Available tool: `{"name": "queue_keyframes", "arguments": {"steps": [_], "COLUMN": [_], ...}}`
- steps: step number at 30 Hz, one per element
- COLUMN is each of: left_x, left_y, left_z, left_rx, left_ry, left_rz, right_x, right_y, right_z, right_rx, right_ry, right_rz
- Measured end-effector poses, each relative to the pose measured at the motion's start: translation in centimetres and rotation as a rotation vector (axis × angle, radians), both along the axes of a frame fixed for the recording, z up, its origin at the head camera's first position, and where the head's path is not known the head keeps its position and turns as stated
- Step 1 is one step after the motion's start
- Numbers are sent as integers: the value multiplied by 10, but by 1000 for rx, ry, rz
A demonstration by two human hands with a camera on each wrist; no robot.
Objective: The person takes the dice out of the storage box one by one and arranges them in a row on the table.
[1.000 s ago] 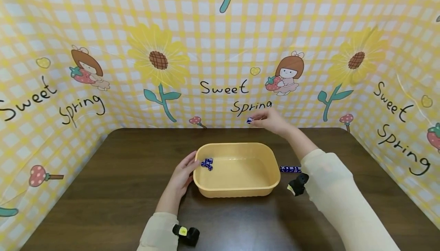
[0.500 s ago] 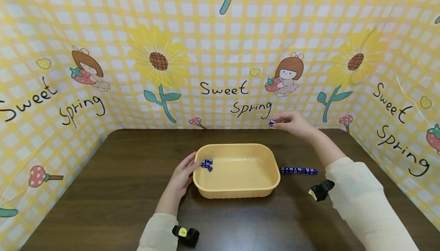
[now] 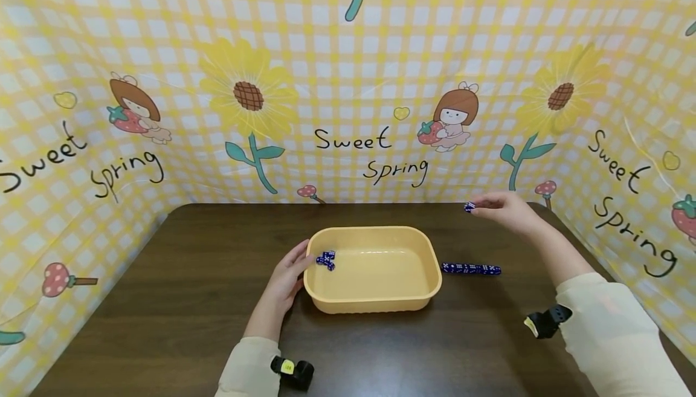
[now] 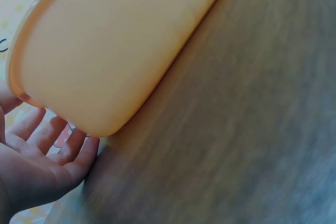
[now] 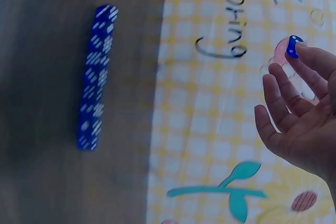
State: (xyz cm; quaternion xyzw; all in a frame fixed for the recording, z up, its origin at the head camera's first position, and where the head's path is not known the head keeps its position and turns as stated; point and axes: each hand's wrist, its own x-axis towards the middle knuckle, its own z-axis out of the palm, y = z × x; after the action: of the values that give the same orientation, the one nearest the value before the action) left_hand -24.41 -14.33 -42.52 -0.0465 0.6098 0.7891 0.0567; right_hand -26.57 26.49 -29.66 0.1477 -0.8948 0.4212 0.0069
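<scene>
My right hand [image 3: 502,211] pinches a blue die [image 3: 469,207] with white dots between thumb and fingertips, raised near the back right of the table. In the right wrist view this die [image 5: 293,46] sits at the tips of thumb and index finger, the other fingers spread loosely. A straight row of blue dice [image 3: 471,269] lies on the table, its left end close to a yellow plastic basin [image 3: 375,306]. My left hand [image 3: 286,276] holds the basin by its left end, thumb over the rim, fingers against the outer wall [image 4: 94,77]. Several blue dice [image 3: 327,260] lie inside at the left.
The dark wooden table [image 3: 179,300] meets a yellow checked cloth [image 3: 348,83] hanging behind and at both sides. A black wrist camera [image 3: 548,322] is strapped on the right sleeve and another black wrist camera [image 3: 293,373] on the left one.
My right hand has moved rightward and slightly lower with the die, from behind the basin to the back right. The dice row's right end is uncovered. The left hand stays put.
</scene>
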Motion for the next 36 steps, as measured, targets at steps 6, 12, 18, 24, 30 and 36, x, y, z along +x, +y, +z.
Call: {"name": "queue_keyframes", "arguments": {"steps": [6,12,18,24,30,36], "left_x": [0,-1,1,1,2,1], "left_y": [-1,-1,-1,0,0,-1], "left_z": [0,0,0,1,1,1], "left_rx": [2,13,11,9,16,14], "left_ry": [0,8,12,13,14,10], "left_rz": [-5,-8,-13,-14,-14,-13], "right_x": [7,13,19,26,28,30], "right_y": [24,42,57,70,80,81], "right_z": [-13,-28,-50,-72,-91,-104], "right_rx": [33,40,33,55,104,135], "right_ry": [25,4,-25,-47,-71,-91], "right_rz": [-36,-65,-79,-114,-133,-130]}}
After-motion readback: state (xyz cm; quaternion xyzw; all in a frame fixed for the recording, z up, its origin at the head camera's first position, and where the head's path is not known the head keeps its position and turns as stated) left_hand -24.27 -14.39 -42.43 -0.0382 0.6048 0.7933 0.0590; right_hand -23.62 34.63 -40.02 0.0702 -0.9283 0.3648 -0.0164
